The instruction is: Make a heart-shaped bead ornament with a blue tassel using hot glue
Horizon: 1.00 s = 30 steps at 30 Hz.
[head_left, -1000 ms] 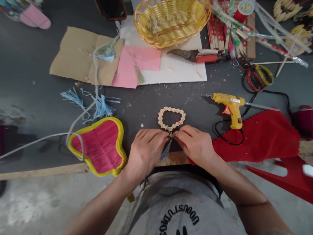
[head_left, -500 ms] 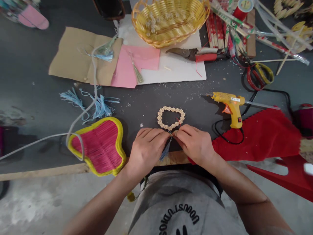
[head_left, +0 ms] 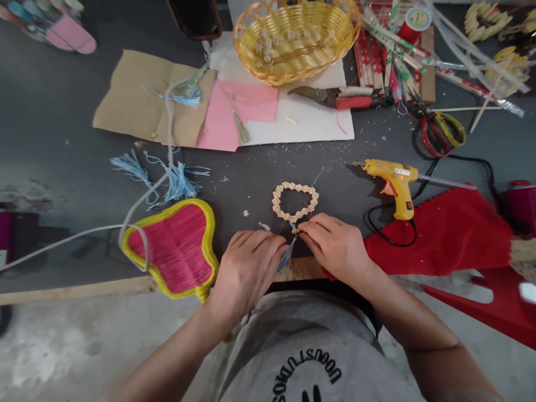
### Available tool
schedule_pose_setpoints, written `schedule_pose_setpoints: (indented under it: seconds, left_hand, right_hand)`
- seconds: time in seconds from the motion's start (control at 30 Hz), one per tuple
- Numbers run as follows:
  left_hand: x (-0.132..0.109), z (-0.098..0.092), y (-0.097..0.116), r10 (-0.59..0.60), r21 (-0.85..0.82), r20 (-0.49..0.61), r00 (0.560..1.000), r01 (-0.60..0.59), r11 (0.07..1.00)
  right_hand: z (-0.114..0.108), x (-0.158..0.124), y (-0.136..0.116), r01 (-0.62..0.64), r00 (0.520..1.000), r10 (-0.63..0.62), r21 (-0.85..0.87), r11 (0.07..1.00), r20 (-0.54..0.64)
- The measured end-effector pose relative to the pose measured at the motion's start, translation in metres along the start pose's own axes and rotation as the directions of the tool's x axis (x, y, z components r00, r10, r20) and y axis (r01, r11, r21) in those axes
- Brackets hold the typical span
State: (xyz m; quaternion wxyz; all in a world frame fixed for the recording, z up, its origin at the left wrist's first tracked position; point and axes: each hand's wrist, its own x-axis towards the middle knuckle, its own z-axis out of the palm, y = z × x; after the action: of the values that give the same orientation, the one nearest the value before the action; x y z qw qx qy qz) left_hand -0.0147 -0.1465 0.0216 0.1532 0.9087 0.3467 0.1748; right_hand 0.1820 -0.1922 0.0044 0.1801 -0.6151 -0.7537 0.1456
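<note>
A heart-shaped ring of pale beads [head_left: 285, 212] lies on the dark table, a short red thread at its lower right side. Below it hangs a blue-grey tassel [head_left: 286, 258], joined by a thin cord with a small bead. My right hand [head_left: 337, 245] pinches that bead and cord between thumb and fingertips. To the left of the tassel, my left hand [head_left: 251, 259] has its fingers curled together, the tips close to the tassel threads; whether they hold anything is hidden. A small whitish scrap [head_left: 264, 226] lies just above the left hand.
A yellow glue gun [head_left: 397, 184] lies right, beside red cloth [head_left: 448, 234]. Pink, yellow-edged piece [head_left: 171, 245] and blue tassels [head_left: 178, 181] are left. Further back are a basket [head_left: 293, 70], pruning shears [head_left: 335, 98], scissors [head_left: 435, 134] and paper sheets [head_left: 146, 95].
My left hand has come away from the bead and cord, moving slightly left and down. The whitish scrap now shows above it. My right hand keeps its pinch. The view has shifted slightly.
</note>
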Motion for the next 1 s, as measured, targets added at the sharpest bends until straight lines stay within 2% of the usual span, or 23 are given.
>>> schedule_pose_setpoints:
  seconds: [0.27, 0.67, 0.83, 1.0]
  left_hand:
    - [-0.014, 0.002, 0.015, -0.027, 0.092, 0.139, 0.990, 0.014, 0.996]
    - [-0.015, 0.004, 0.021, -0.024, 0.081, 0.114, 0.993, 0.015, 0.997]
    - [-0.022, 0.001, 0.023, 0.021, 0.087, 0.120, 0.992, -0.032, 0.996]
    - [-0.030, -0.006, 0.024, 0.088, 0.035, 0.175, 0.981, -0.095, 0.995]
  right_hand:
    - [-0.004, -0.010, 0.000, 0.020, 1.000, -0.021, 0.046, 0.999, 0.020]
    - [-0.014, -0.024, -0.002, -0.042, 0.994, 0.056, 0.146, 0.988, -0.089]
    - [-0.015, -0.038, 0.000, -0.070, 0.990, 0.079, 0.081, 0.994, -0.115]
    - [-0.016, -0.050, -0.006, -0.029, 0.995, 0.026, -0.029, 0.999, -0.093]
